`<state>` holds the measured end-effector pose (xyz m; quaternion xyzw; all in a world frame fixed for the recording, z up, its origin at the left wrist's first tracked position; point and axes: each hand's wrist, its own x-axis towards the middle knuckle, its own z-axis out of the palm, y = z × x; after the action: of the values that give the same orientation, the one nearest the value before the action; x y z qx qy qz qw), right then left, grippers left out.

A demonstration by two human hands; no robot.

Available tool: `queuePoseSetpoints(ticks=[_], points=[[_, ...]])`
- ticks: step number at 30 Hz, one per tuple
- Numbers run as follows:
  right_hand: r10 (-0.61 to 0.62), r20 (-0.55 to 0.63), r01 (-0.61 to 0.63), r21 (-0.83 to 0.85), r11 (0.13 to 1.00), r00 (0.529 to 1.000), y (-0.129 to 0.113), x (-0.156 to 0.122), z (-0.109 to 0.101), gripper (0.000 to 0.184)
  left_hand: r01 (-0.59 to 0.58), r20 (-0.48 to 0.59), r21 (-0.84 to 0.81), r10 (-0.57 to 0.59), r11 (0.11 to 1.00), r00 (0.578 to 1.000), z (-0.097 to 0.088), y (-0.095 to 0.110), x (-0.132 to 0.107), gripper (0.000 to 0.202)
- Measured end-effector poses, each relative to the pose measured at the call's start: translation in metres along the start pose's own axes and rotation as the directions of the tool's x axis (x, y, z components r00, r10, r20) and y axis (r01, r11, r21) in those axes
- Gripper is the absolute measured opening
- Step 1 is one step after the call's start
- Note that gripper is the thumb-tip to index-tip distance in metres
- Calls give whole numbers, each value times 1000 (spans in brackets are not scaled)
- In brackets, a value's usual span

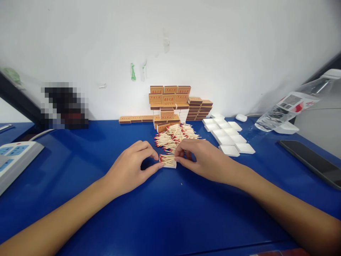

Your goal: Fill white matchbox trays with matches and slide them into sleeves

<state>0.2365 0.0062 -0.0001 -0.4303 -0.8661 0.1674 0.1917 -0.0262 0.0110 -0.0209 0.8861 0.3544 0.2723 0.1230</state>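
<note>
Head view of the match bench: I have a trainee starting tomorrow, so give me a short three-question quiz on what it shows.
1. True or false: the small tray held between the left hand and the right hand already has matches in it.
2. Seen from the loose match pile, the empty white trays lie: A) to its left, B) to its right, C) on top of it.
3. What is stacked against the wall behind the pile?

Key: 1 true. 2 B. 3 orange-brown matchboxes.
</note>
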Motion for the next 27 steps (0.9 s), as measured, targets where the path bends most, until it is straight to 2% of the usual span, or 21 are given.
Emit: queuePoseSetpoints(ticks=[5,13,22,24,27], points=[[-61,33,61,4,998,998,-2,0,1,9,-25,43,-81,29,996,999,1,0,-1,4],[-110,42,109,20,994,993,-1,-1,2,9,-15,52,-89,20,996,998,2,1,0,5],[-23,40,25,-31,999,999,2,-2,-6,8,-25,52,-89,30,996,998,2,1,-1,6],[-15,51,17,-32,999,999,3,-2,-5,9,-13,48,-87,18,996,999,2,2,-1,10],[-35,59,36,-12,999,998,3,-1,-2,10,-4,17,-48,5,999,1000,3,2,-1,29]])
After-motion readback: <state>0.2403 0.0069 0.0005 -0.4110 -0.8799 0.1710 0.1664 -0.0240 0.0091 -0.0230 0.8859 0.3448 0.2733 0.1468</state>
